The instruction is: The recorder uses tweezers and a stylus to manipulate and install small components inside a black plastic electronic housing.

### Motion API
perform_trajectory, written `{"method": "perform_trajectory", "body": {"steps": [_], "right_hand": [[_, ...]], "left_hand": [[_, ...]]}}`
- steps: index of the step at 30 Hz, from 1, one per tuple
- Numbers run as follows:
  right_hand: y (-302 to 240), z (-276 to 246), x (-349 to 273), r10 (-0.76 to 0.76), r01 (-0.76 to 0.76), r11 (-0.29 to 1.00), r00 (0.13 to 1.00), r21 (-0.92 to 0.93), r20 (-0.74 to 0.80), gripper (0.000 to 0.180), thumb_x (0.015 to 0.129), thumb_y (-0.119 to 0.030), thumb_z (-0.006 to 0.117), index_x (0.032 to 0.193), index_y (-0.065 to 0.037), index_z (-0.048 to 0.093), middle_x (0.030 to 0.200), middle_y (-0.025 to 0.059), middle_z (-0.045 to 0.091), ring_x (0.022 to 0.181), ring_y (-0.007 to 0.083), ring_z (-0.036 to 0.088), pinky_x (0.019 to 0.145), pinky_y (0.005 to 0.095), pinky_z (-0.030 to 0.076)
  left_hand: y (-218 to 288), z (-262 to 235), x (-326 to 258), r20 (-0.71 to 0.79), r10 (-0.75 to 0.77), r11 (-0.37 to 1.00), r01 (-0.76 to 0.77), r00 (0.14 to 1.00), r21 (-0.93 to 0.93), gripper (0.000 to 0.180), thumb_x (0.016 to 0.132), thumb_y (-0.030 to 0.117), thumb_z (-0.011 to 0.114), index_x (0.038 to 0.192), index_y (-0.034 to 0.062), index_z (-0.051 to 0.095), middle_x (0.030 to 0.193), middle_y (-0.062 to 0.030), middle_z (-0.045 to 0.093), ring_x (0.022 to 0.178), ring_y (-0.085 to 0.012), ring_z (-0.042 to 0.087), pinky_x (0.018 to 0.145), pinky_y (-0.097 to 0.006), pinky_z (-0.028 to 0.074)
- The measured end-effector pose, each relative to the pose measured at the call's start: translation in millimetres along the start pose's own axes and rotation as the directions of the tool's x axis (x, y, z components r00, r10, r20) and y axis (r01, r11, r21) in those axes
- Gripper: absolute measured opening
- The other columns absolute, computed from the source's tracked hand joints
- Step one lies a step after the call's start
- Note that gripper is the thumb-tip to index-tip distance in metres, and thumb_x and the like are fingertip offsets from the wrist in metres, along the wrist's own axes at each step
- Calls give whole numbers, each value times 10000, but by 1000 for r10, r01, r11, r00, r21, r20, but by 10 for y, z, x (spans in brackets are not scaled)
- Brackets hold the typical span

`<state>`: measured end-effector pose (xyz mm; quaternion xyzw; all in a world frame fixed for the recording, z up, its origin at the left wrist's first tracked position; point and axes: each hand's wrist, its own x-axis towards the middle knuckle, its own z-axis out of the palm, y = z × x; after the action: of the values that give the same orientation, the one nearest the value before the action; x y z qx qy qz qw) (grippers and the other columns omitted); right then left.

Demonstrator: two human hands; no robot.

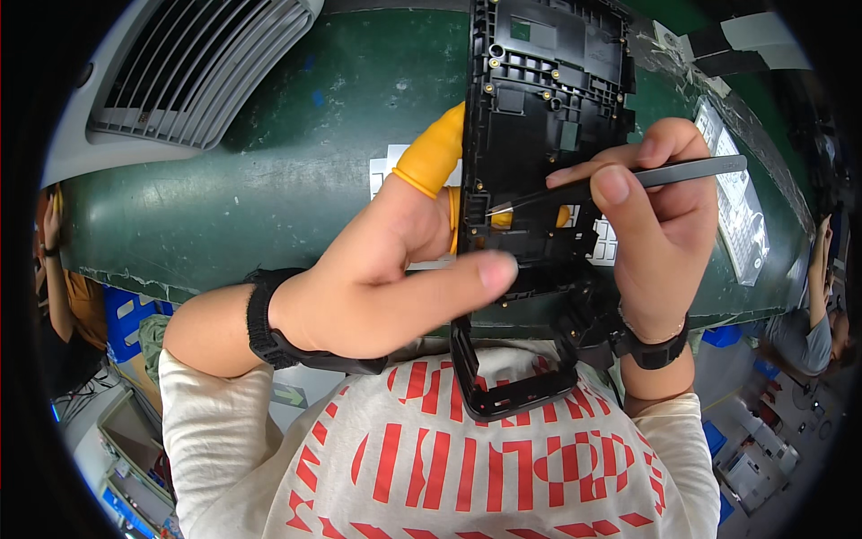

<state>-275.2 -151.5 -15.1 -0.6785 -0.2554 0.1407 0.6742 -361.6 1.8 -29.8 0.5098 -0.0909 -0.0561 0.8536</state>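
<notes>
My left hand [377, 269] grips a black plastic housing [530, 135] by its left edge, with yellow finger cots [435, 153] on some fingers. Its thumb lies over the lower part, and yellow fingertips show through openings from behind. The housing is long and ribbed, dotted with small brass inserts, and ends in an open frame [516, 395] near my shirt. Between the thumb and fingers of my right hand [660, 216] are dark tweezers [691, 171]. Their fine tips reach the housing's left side near a small opening. Whether they pinch anything is too small to tell.
Below the housing is a green work surface [296, 198] with a white slotted tray [386, 171] partly hidden behind it. A white vented machine [180, 72] stands at the upper left. Plastic-wrapped white parts [736, 198] lie on the right. Other people's arms [817, 269] show at both sides.
</notes>
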Motion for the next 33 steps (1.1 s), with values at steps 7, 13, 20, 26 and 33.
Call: {"method": "perform_trajectory", "body": {"steps": [7, 13, 20, 26, 33], "right_hand": [[12, 26, 64, -76, 78, 985, 997, 156, -20, 228, 776, -114, 515, 882, -61, 320, 815, 195, 561, 507, 55, 405, 636, 201, 404], [-234, -278, -45, -159, 191, 911, 981, 366, -114, 255, 756, -51, 532, 868, -68, 303, 823, 206, 556, 790, 216, 553, 740, 292, 416], [-82, -923, 57, -136, 168, 970, 974, 177, -179, 197, 760, -13, 513, 841, -55, 339, 820, 150, 557, 812, 166, 532, 763, 278, 391], [32, -1125, 43, -82, 152, 955, 961, 256, -264, 170, 769, -14, 507, 843, -51, 358, 814, 107, 548, 817, 155, 532, 753, 249, 389], [80, -1014, 81, -98, 157, 935, 976, 319, -194, 192, 760, -16, 529, 839, -51, 358, 818, 90, 543, 810, 115, 528, 693, 187, 399]], "left_hand": [[23, -61, 91, -127, -64, 995, 73, 990, 71, 528, 801, 15, 342, 1265, 44, 90, 1186, -148, 356, 1079, -221, 392, 908, -331, 295], [128, -26, 166, -213, -202, 962, 152, 956, -229, 416, 811, 54, 349, 1208, 10, 233, 1062, -103, 472, 955, -173, 488, 846, -270, 359], [177, 46, 288, -41, -223, 973, 225, 974, 50, 738, 645, -37, 494, 1268, 60, 111, 1228, -81, 292, 1157, -180, 257, 956, -321, 199], [369, -104, 1305, -234, -121, 944, 184, 965, 273, 506, 745, 34, 464, 1207, 76, 262, 1028, -48, 461, 897, -128, 489, 758, -305, 442], [619, -444, 2189, -616, 173, 718, 330, 769, 613, 573, 745, 166, 491, 1199, -57, 224, 1092, -122, 392, 977, -182, 401, 841, -266, 314]]}}
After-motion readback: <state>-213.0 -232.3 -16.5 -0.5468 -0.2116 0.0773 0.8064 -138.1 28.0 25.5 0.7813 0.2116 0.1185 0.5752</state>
